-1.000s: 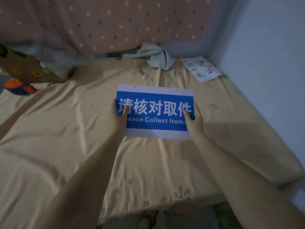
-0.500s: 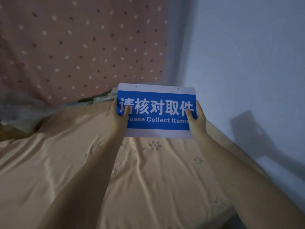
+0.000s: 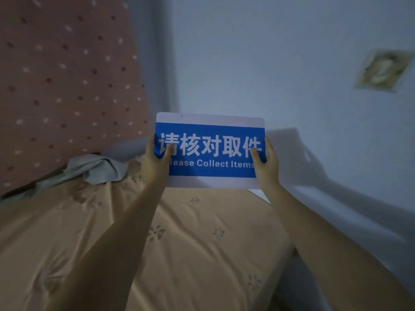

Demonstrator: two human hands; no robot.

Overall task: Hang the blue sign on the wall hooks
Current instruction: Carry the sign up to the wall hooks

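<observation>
The blue sign (image 3: 211, 151), a flat board with white borders, white Chinese characters and the words "Please Collect Items", is held upright above the bed. My left hand (image 3: 155, 160) grips its left edge with the thumb on the front. My right hand (image 3: 266, 160) grips its right edge the same way. A small hole shows near the sign's top left corner. The pale wall (image 3: 280, 63) rises behind and to the right of the sign. I see no hooks on it.
A bed with a tan flowered sheet (image 3: 190, 243) lies below my arms. A crumpled grey cloth (image 3: 98, 169) sits at its far end by a pink dotted curtain (image 3: 67, 75). A square patch (image 3: 381, 70) is stuck on the wall at upper right. A white paper corner (image 3: 261, 195) pokes out under the sign.
Both hands have lifted the sign off the bed and carried it to the right, and the view has swung up and right toward the wall. The grip is unchanged.
</observation>
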